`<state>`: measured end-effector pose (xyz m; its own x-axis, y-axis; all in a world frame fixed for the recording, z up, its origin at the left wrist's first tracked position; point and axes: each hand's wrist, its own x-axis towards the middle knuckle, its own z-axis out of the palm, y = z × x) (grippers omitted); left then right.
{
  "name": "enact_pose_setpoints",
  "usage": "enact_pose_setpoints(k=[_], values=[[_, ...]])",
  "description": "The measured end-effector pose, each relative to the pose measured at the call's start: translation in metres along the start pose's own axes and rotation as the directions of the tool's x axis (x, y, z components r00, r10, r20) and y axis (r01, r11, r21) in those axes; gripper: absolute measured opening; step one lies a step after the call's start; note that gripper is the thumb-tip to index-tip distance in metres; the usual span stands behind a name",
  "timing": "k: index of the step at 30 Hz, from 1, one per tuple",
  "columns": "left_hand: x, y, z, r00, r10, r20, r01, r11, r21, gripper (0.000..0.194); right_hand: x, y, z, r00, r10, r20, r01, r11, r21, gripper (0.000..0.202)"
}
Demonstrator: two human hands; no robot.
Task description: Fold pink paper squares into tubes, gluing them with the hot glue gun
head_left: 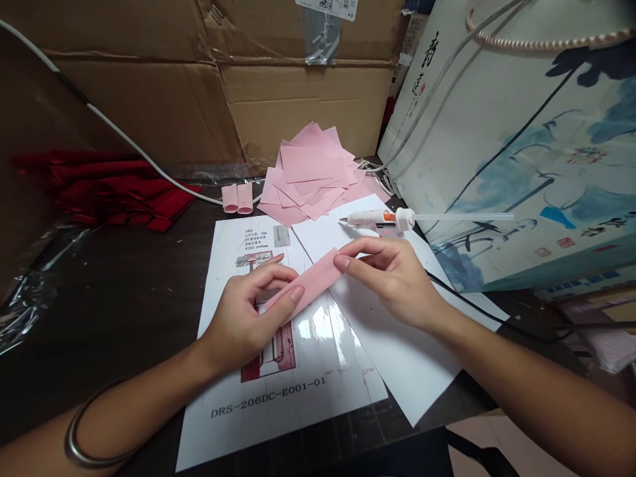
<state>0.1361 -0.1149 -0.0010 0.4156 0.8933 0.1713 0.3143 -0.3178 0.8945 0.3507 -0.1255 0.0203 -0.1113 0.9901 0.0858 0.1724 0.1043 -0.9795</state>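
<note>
A narrow pink strip, seemingly folded, is held at a slant above printed and white sheets. My left hand grips its lower left end, thumb on top. At its upper right end, my right hand pinches the strip between thumb and fingertips. Just beyond my right hand lies a white glue gun with a clear stick coming out of its back. The printed sheet is under my left hand, and a blank white sheet lies under my right hand.
Behind the sheets is a pile of pink pieces, with two small pink tubes left of it. Dark red pieces lie at the back left. Cardboard boxes stand behind, a painted bag at right. A white cable crosses the left.
</note>
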Motion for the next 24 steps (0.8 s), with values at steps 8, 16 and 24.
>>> enact_pose_setpoints(k=[8,16,24], values=[[0.001,-0.003,0.000,0.996,-0.088,0.005,0.088,0.995,-0.056,0.019,0.004,0.008,-0.006,0.991,-0.007,-0.137,0.021,0.995,0.095,0.010],[0.003,0.003,0.000,0.986,-0.151,-0.067,0.139,0.979,-0.152,0.018,0.008,0.012,-0.010,0.979,0.003,-0.204,0.023,0.992,0.128,0.007],[0.004,0.006,0.001,0.980,-0.183,-0.083,0.165,0.969,-0.184,0.017,0.007,0.013,-0.008,0.983,0.041,-0.181,-0.013,0.988,0.156,0.016]])
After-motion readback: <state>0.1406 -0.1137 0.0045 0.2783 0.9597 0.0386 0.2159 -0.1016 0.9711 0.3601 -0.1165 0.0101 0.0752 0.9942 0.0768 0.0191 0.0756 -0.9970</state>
